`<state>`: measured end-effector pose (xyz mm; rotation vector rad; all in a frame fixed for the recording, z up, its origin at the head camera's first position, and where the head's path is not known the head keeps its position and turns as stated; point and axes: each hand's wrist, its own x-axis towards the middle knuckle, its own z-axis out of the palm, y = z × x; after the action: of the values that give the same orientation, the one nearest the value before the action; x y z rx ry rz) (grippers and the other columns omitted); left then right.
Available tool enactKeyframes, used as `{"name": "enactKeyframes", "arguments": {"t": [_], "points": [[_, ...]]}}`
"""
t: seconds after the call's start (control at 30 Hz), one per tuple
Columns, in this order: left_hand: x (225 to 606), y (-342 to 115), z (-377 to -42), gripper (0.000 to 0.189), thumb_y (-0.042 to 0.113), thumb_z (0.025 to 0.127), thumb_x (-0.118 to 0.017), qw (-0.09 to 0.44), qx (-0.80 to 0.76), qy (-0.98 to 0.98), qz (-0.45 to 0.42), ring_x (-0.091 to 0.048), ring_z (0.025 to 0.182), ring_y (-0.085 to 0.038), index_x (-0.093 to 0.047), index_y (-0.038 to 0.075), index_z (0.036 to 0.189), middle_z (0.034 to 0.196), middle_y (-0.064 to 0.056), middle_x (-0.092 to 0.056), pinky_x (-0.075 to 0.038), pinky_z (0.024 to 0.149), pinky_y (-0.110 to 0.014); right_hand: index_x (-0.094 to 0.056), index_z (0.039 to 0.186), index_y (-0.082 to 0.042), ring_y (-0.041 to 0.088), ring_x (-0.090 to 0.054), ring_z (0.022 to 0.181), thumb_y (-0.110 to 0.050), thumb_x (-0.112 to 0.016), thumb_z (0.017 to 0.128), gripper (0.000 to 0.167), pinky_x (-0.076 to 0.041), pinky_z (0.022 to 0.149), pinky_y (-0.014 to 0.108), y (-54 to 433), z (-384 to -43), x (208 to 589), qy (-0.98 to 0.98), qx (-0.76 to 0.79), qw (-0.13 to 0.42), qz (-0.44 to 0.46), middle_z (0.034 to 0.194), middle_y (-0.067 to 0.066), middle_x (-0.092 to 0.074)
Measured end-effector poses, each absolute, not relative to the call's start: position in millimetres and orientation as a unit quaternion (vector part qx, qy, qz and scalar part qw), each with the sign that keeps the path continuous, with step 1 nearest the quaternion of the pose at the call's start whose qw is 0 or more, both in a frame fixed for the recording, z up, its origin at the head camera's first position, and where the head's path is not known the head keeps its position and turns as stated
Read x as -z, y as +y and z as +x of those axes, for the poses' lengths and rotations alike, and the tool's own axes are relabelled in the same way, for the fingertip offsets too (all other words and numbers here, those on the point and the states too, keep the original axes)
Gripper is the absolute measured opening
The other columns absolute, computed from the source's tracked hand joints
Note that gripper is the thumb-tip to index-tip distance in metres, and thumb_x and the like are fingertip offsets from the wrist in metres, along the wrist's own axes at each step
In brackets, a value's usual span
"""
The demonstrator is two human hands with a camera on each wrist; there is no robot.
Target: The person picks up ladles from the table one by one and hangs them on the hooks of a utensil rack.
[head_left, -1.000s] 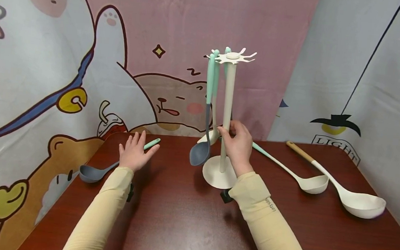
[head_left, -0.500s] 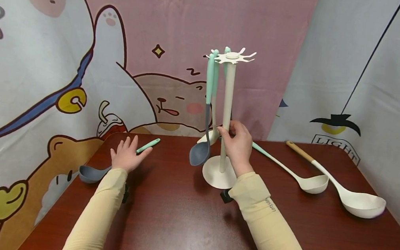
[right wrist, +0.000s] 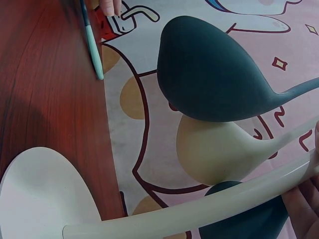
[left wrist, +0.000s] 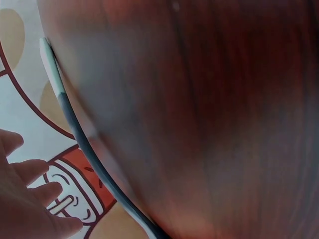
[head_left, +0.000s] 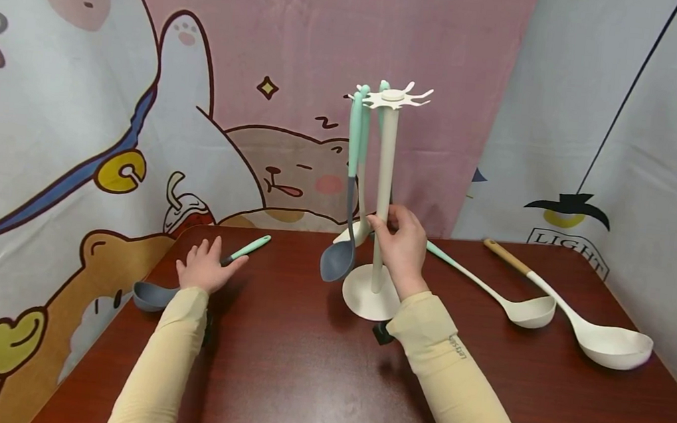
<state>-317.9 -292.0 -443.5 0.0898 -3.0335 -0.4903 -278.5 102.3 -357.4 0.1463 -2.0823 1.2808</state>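
My right hand [head_left: 404,249] grips the pole of a cream utensil stand [head_left: 386,169] partway down, thumb in front. Its round base [right wrist: 45,191] shows in the right wrist view. From the left hooks hang a dark grey spoon [head_left: 337,260] with a mint handle and a cream utensil [head_left: 353,231]; a further dark grey head [right wrist: 254,219] hangs behind the pole. My left hand [head_left: 203,268], fingers spread, is over a grey ladle [head_left: 152,296] with a mint handle on the table. In the left wrist view, the fingers stand apart from the ladle's shaft [left wrist: 89,149].
Right of the stand lie a cream ladle [head_left: 529,312] with a mint handle and a larger white ladle [head_left: 613,346] with a wooden-coloured handle. They rest on the dark red-brown table [head_left: 299,383]. A printed cloth [head_left: 450,40] hangs behind.
My left hand has moved left and slightly down along the grey ladle, toward its bowl, uncovering more of the mint handle. The right hand stays on the pole.
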Motion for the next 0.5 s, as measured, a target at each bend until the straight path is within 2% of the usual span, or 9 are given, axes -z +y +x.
{"name": "enactKeyframes", "arguments": {"t": [0.2,0.5], "points": [[446.9,-297.7,-319.8,0.108,0.082,0.084,-0.040,0.031,0.152,-0.987,0.041,-0.015,0.139,-0.055,-0.024,0.002,0.155,0.155,-0.033,-0.019,-0.011,0.104,-0.076,-0.067,0.102,-0.006,0.026,-0.064,0.084,-0.028,-0.076,0.089,0.027,-0.054,0.072,0.041,102.5,-277.9,356.7,-0.801,-0.490,0.339,0.058,0.093,0.011,-0.064],[440.2,-299.7,-312.1,0.098,0.070,0.088,-0.052,0.012,0.145,-0.988,0.047,-0.025,0.135,-0.054,-0.030,-0.003,0.151,0.149,-0.035,-0.027,-0.019,0.104,-0.073,-0.067,0.102,-0.006,0.026,-0.065,0.084,-0.029,-0.076,0.089,0.027,-0.054,0.072,0.041,102.2,-278.2,357.0,-0.802,-0.489,0.339,0.055,0.094,0.011,-0.065]]}}
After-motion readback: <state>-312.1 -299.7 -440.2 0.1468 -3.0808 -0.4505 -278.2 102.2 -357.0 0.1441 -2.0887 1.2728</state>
